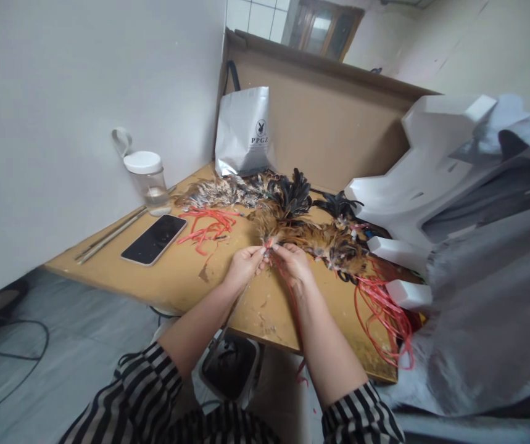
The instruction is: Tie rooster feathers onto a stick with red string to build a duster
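Both hands meet over the front middle of the wooden table (265, 317). My left hand (247, 264) pinches the bound base of a brown feather bundle (265, 223), whose feathers fan away from me. A thin stick slants down from beneath this hand. Close beside it, my right hand (295, 262) is closed on a red plastic strip (295, 302) at the same base; the strip trails down past the table edge. More brown feathers (324, 237) lie just right of the fingers. Fingertips hide the exact binding point.
Red strips lie in a pile (207, 228) at left and a bunch (380, 308) at right. A phone (154, 239), a lidded bottle (151, 182) and thin sticks (111, 234) sit leftward. Behind stand a silver bag (244, 132) and a cardboard panel (334, 117); white foam (394, 166) borders the right.
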`<state>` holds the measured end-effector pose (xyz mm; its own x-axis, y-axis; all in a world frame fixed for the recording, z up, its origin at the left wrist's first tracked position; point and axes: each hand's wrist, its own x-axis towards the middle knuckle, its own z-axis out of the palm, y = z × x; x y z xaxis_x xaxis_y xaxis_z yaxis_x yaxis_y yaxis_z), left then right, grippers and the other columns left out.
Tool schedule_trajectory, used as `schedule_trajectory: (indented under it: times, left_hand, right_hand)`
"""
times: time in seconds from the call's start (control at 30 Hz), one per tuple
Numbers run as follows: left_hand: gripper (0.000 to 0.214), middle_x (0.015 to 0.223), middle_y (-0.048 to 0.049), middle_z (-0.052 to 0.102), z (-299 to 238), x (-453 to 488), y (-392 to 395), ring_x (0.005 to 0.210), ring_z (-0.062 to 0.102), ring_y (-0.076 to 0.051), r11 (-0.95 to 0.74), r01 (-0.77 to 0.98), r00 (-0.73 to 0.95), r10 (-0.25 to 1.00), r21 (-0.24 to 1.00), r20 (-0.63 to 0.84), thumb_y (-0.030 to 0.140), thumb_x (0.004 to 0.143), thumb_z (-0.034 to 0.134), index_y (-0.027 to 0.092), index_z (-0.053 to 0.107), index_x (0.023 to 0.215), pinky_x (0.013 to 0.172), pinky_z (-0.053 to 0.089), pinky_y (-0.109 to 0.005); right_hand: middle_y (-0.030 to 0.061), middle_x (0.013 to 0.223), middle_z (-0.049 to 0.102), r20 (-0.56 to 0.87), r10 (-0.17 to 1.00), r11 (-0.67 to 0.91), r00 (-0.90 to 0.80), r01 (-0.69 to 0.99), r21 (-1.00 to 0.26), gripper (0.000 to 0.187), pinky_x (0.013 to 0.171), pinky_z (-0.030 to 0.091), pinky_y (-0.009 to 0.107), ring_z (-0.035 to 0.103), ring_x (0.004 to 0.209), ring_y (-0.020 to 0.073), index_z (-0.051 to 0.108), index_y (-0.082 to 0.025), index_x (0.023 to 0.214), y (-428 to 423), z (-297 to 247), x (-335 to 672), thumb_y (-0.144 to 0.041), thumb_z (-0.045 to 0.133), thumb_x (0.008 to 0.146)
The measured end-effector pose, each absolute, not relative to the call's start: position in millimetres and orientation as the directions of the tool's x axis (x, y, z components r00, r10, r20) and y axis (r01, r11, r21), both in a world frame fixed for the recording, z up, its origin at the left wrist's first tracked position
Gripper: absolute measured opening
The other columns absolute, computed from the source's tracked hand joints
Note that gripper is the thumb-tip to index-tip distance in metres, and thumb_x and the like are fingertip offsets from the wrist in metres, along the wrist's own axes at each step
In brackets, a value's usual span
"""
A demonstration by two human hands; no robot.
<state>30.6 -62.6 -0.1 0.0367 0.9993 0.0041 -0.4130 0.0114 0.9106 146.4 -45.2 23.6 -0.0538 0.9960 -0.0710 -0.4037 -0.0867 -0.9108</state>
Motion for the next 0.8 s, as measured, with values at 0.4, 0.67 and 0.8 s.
schedule_trajectory:
  times: [0.4,0.67,0.8]
  left_hand:
    - [0.037,0.053,0.0015,0.057,-4,31,-60,0.036,0.037,-0.003,0.037,-0.408,0.041,0.999,0.912,-0.022,0.041,0.058,0.073,0.012,0.065,0.079,0.035,0.022,-0.018]
    - [0.036,0.05,0.0023,0.054,3,24,-60,0.037,0.037,-0.003,-0.002,-0.424,-0.005,1.0,0.906,0.0,0.041,0.057,0.074,0.011,0.065,0.075,0.036,0.022,-0.018]
    - [0.032,0.049,0.0024,0.054,7,14,-66,0.036,0.037,-0.004,-0.049,-0.36,-0.029,0.999,0.932,0.042,0.04,0.058,0.073,0.012,0.065,0.073,0.037,0.025,-0.018]
  right_hand:
    - [-0.0012,0.054,0.057,-0.041,0.999,-0.051,-0.032,-0.431,-0.901,0.045,0.046,0.041,0.023,0.052,0.048,0.0104,0.036,-0.02,0.054,-46,19,136,-0.031,0.079,0.049]
    - [-0.0028,0.057,0.058,-0.114,0.972,-0.171,-0.204,-0.289,-0.942,0.036,0.038,0.032,0.017,0.044,0.041,0.0056,0.052,-0.018,0.067,-56,26,144,-0.04,0.077,0.054]
    - [-0.0069,0.044,0.048,-0.132,0.951,-0.174,-0.279,-0.133,-0.976,0.032,0.035,0.014,0.018,0.023,0.033,0.0019,0.063,-0.014,0.068,-62,29,150,-0.042,0.074,0.056]
